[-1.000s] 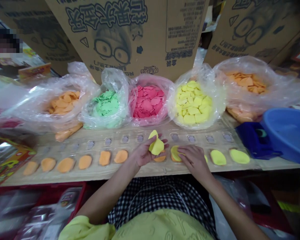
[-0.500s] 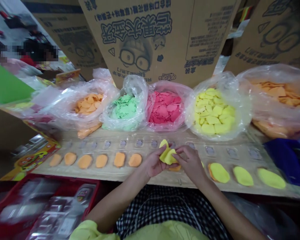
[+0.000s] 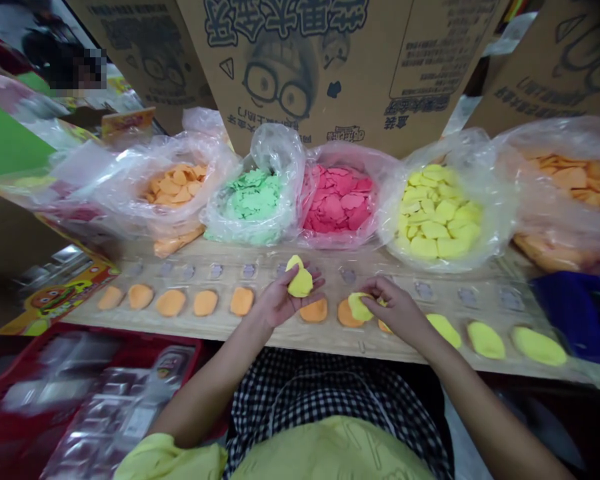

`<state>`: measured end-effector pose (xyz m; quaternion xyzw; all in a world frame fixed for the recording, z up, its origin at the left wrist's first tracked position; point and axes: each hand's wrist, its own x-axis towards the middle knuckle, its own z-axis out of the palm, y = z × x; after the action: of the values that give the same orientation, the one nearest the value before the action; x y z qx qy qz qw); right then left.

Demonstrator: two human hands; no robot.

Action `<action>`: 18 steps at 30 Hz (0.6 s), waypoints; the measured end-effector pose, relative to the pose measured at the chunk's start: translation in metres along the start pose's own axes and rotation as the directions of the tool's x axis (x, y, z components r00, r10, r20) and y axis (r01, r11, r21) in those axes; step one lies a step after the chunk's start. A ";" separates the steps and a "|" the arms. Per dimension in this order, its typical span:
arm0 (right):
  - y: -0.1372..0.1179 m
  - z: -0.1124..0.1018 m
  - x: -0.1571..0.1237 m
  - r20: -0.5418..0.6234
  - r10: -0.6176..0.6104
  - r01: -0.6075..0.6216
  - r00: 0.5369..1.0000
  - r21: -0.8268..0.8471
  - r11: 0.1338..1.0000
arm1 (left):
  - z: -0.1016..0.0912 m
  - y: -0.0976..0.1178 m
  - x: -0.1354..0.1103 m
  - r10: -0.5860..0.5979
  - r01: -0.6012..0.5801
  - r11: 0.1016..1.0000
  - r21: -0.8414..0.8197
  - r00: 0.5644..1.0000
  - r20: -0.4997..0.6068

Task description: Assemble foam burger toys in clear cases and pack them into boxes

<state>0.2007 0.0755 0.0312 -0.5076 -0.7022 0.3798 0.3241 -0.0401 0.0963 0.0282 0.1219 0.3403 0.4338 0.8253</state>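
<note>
My left hand (image 3: 275,303), palm up with the fingers extended, holds a few thin yellow slices (image 3: 300,283) under its thumb. To its right, my right hand (image 3: 393,303) pinches one yellow slice (image 3: 359,307) between thumb and fingertips, over the edge of a round orange piece (image 3: 347,316). Another orange piece (image 3: 314,309) lies between the two hands. Orange pieces run in a row of clear plastic trays along the table. Right of my right hand, yellow slices (image 3: 486,340) top the pieces in the row.
Behind the trays stand open bags of orange pieces (image 3: 175,185), green pieces (image 3: 254,193), pink pieces (image 3: 337,200) and yellow slices (image 3: 437,213). Large cardboard boxes (image 3: 370,73) rise behind them. A blue container (image 3: 575,317) is at right, a red crate (image 3: 10,400) at lower left.
My hands have parted from around the yellow slices. The left moved left with a few; the right carries one, lowered toward an orange piece. The view has tilted down slightly.
</note>
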 end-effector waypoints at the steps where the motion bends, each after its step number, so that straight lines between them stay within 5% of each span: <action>1: -0.002 0.003 0.000 0.054 0.017 -0.021 0.998 0.083 0.996 | -0.002 0.001 -0.001 0.007 -0.007 1.000 0.000 1.000 0.010; 5: 0.005 0.012 0.007 0.282 -0.014 -0.045 0.959 0.200 0.979 | -0.004 0.001 -0.002 0.023 -0.024 1.000 0.005 0.999 0.037; 8: 0.016 0.015 0.013 0.260 -0.080 0.117 0.962 -0.131 0.984 | -0.005 0.001 -0.003 0.018 -0.019 1.000 0.005 0.999 0.040; 11: 0.020 0.017 0.014 0.257 -0.161 0.253 0.953 -0.385 0.888 | -0.007 0.000 -0.003 0.005 -0.005 1.000 -0.001 0.999 0.036; 15: 0.017 0.017 0.009 0.274 -0.256 0.357 0.927 -0.434 0.827 | -0.010 -0.001 -0.002 0.003 -0.003 1.000 -0.011 1.000 0.023; 18: 0.012 0.014 0.005 0.254 -0.259 0.330 0.932 -0.301 0.895 | -0.010 -0.001 -0.002 -0.001 0.001 1.000 -0.016 1.000 0.022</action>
<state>0.1931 0.0798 0.0148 -0.4005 -0.8557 0.2505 0.2110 -0.0470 0.0937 0.0213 0.1197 0.3278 0.4348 0.8302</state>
